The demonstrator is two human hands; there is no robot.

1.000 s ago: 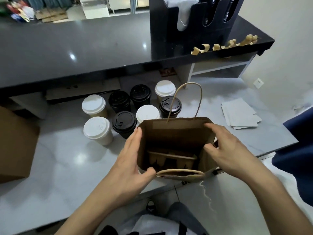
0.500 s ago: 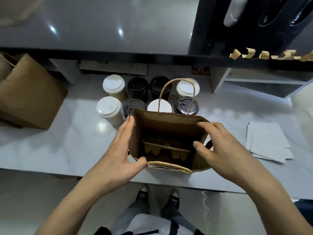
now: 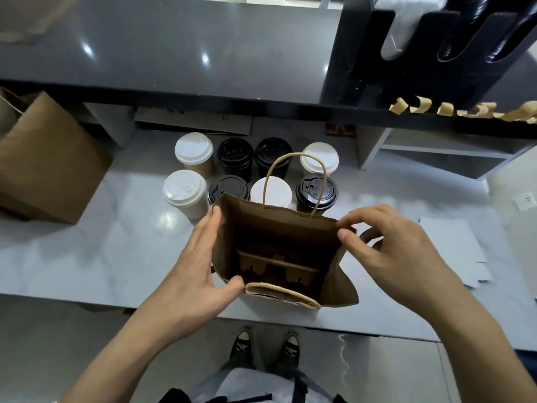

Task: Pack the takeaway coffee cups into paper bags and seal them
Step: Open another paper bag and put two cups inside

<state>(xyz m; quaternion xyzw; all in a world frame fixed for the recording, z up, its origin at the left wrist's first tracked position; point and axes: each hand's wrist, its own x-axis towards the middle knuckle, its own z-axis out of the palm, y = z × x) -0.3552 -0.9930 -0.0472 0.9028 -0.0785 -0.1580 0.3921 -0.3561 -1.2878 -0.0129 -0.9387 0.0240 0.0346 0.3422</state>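
Note:
A brown paper bag (image 3: 343, 289) stands open near the counter's front edge, with a cardboard cup holder (image 3: 279, 264) at its bottom. My left hand (image 3: 197, 266) lies flat along the bag's left wall, thumb hooked over the near rim. My right hand (image 3: 389, 251) pinches the bag's far right corner between thumb and forefinger. Just behind the bag stand several lidded takeaway cups, some with white lids (image 3: 194, 146) and some with black lids (image 3: 316, 189). The bag's far handle (image 3: 293, 158) arches up in front of them.
A larger brown paper bag (image 3: 49, 167) stands at the left of the white counter (image 3: 101, 257). White paper sheets (image 3: 453, 248) lie at the right. A dark raised shelf (image 3: 174, 53) overhangs the back, carrying a black lid dispenser (image 3: 436, 50) and curled tape strips (image 3: 465, 109).
My right hand has shifted from holding the bag's right wall to pinching its far right corner. The camera has tilted further down. My left hand keeps its hold.

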